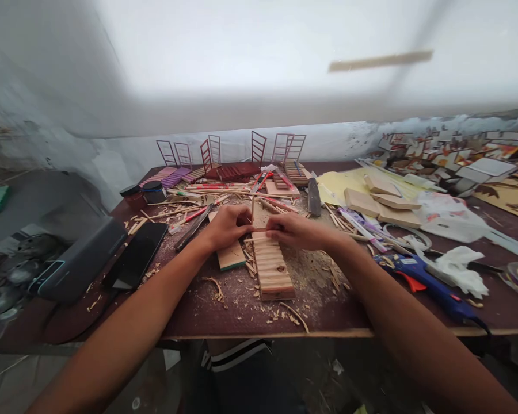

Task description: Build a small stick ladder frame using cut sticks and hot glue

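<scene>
Both my hands meet over the middle of the brown table (242, 313). My left hand (225, 226) and my right hand (297, 231) are closed in a pinch on the two ends of a thin wooden stick (262, 230). The stick lies across the far end of a small ribbed wooden panel (271, 265) made of glued sticks. A flat wood piece with a green edge (231, 257) lies under my left hand. A single stick (252, 208) stands upright just behind my fingers.
Sawdust and stick scraps cover the table. A blue glue gun (431, 286) lies at right beside crumpled tissue (457, 270). Wood blocks (373, 202) sit behind. A black phone (137, 254) and dark speaker (80, 261) lie at left. Painted miniature stick pieces (237, 167) line the wall.
</scene>
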A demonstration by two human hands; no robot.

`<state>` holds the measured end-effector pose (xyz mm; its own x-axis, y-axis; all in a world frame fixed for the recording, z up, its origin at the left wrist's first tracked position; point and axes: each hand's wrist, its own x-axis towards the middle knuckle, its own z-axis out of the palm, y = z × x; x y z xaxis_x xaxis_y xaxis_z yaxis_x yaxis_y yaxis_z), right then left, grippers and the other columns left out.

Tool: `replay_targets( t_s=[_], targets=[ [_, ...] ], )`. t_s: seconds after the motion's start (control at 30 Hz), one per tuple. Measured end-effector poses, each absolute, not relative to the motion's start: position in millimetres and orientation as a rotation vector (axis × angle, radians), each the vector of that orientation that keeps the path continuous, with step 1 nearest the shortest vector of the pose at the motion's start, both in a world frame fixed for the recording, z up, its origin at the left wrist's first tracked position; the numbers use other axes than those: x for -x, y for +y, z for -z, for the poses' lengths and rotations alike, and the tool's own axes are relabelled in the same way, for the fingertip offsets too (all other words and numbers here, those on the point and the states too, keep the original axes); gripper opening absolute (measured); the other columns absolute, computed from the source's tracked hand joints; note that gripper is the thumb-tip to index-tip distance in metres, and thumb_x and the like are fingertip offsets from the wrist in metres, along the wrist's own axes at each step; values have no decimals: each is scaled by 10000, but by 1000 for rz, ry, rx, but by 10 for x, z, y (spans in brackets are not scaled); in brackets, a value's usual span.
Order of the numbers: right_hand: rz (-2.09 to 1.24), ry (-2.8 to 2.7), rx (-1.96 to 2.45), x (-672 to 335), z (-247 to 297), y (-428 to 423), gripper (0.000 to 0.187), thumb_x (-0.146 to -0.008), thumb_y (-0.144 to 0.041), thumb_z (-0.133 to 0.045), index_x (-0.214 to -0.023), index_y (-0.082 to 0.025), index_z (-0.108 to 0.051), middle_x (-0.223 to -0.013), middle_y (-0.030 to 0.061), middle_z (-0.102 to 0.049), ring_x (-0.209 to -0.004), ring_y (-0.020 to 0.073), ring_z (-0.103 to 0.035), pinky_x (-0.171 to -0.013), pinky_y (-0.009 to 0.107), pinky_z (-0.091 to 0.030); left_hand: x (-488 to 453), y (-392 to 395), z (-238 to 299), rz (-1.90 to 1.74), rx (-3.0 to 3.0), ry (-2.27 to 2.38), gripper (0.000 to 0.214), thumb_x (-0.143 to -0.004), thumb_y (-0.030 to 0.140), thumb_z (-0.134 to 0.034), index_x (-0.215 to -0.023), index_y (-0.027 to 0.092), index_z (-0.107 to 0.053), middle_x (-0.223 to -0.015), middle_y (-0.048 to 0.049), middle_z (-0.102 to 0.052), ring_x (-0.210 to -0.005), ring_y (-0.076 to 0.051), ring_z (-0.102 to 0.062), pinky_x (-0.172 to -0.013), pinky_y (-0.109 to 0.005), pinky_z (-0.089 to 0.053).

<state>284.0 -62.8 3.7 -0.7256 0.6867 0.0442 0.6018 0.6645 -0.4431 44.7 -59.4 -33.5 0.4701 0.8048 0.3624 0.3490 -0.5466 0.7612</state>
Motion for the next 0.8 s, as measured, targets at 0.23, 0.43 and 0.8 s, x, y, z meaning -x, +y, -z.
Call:
replay_targets(
  t_s=[0.23, 0.43, 0.8],
  targets=[
    [-698, -2775, 910, -2820, -108, -677, 102, -945, -240, -672, -921, -160, -732, -816, 27, -635, -734, 148, -548, -673, 289, -391, -449, -599, 326, -971, -2124, 958, 124, -784, 113, -766, -784, 139, -645, -746, -10, -696, -701, -126, -657, -659, -228, -496],
    [-466, -2852, 1060, -2736, -146, -804, 73, -927, -166, -615, -882, -159, -672, -900, 70, -670, -797, 175, -577, -723, 308, -412, -440, -592, 326, -965, -2113, 935, 121, -794, 130, -764, -784, 137, -644, -749, -13, -697, -698, -125, -660, -651, -225, -495],
    [-529, -2623, 1106, -2995, -151, -648, 187, -962, -324, -529, -902, -170, -616, -813, 48, -610, -732, 165, -513, -684, 315, -398, -414, -565, 313, -966, -2117, 958, 127, -755, 95, -744, -769, 145, -628, -711, 0, -702, -670, -119, -660, -640, -217, -503]
  ],
)
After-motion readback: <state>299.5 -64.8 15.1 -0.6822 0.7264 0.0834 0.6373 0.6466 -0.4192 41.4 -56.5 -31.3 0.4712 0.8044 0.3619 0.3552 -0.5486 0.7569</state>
